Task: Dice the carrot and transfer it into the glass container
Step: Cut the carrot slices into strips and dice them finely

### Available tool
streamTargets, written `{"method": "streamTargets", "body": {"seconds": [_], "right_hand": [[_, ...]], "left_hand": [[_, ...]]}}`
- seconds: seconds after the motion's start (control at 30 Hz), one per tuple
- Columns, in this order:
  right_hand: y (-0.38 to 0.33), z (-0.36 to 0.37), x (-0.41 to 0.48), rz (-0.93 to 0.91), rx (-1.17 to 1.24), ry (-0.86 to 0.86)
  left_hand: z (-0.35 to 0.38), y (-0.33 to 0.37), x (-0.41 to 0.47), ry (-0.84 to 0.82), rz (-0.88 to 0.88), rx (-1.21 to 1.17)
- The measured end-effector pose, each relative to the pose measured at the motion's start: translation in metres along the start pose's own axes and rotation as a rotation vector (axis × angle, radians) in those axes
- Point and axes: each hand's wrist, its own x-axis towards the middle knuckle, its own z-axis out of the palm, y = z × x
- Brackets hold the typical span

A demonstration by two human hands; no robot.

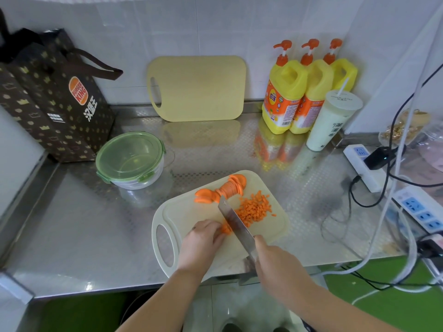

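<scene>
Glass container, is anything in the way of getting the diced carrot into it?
Yes. The green lid sits on the glass container, covering its opening. Nothing else stands between it and the diced carrot.

Kitchen: steel counter [84, 236], tiled wall [215, 25]

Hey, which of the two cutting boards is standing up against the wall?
The tan board at the back, propped on its long edge against the wall. The pale board nearer the person lies flat on the counter, holding the carrot pieces.

Handle of knife [235, 224] inside right hand [278, 263]
</scene>
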Motion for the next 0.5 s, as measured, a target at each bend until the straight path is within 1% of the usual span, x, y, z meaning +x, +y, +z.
{"method": "streamTargets", "body": {"seconds": [0.17,0.27,0.5], "right_hand": [[-0.009,0.003,-0.003,-0.005,-0.091,0.001],[-0.011,0.007,-0.002,-0.007,-0.104,-0.007],[-0.014,0.013,-0.001,-0.017,-0.120,-0.007]], "left_hand": [[-0.005,-0.002,-0.001,-0.013,-0.011,0.028],[-0.005,0.000,-0.001,-0.003,0.008,0.043],[-0.004,0.000,0.003,-0.060,0.010,0.092]]}}
